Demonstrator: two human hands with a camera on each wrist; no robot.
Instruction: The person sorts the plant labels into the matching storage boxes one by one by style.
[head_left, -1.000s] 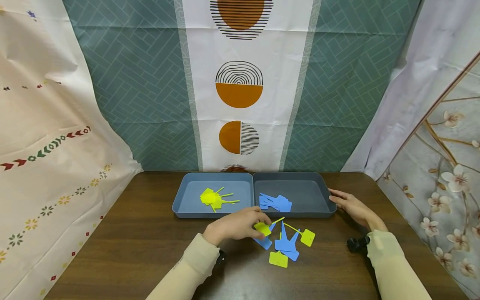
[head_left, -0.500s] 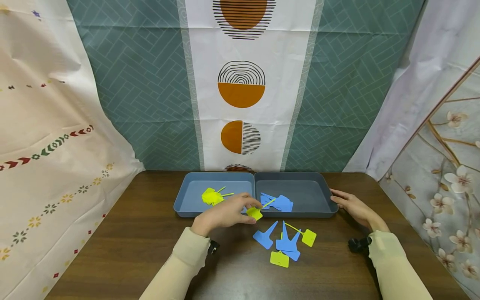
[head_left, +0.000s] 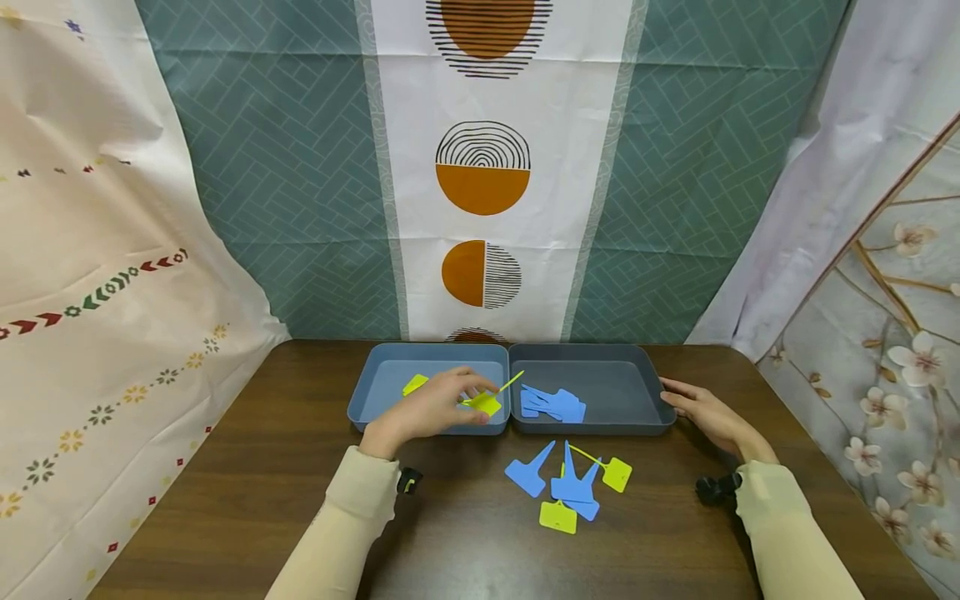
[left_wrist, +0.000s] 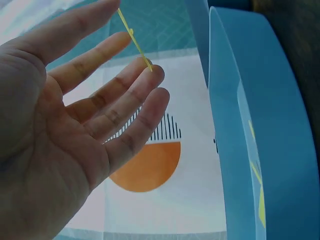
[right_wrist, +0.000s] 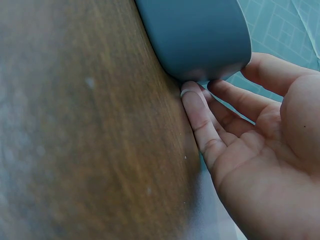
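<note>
Over the right part of the blue-grey tray, my left hand pinches a yellow plant label between thumb and fingertips. Its thin stem points up to the right; the left wrist view shows it edge-on. Other yellow labels lie in that tray, mostly hidden behind the hand. My right hand touches the right end of the dark grey tray with extended fingers, as the right wrist view also shows. Several blue T-shaped plant labels lie in the dark tray's left part.
In front of the trays, on the wooden table, lie a separate blue label, overlapping blue labels, a yellow label and another yellow one. A patterned cloth hangs behind the table's back edge.
My left hand has lifted the yellow label from the loose pile and carried it left and away from me, over the blue-grey tray. My right hand stays at the dark tray's end.
</note>
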